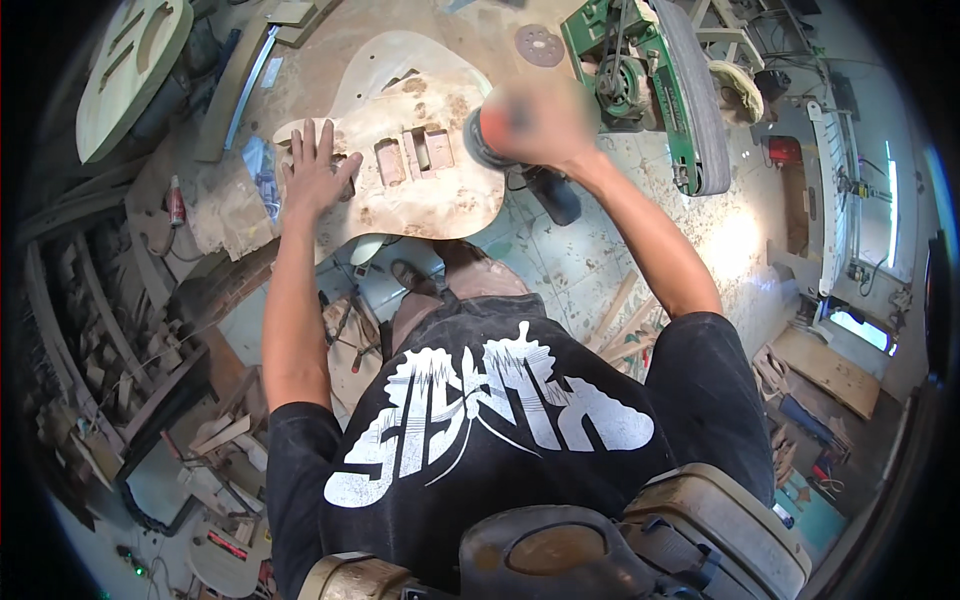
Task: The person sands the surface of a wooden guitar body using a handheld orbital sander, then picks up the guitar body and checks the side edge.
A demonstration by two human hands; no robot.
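Note:
A pale wooden electric guitar body (450,200), with burl-like figure and several routed cavities, lies on the workbench in front of me. My left hand (315,175) rests flat on its left part, fingers spread. At the right edge of the body, my right hand (555,120) is wrapped round an orange and black power sander (492,130). A dark canister (555,195) hangs below that wrist. The sander's pad meets the body's edge; blur over the hand hides the separate fingers.
A green belt sander (665,110) stands at the far right. On the bench lies a round perforated disc (540,46), and a red and white tube (177,200) is at the left. Another guitar body (130,75) leans at the far left. Wood scraps (625,320) litter the floor.

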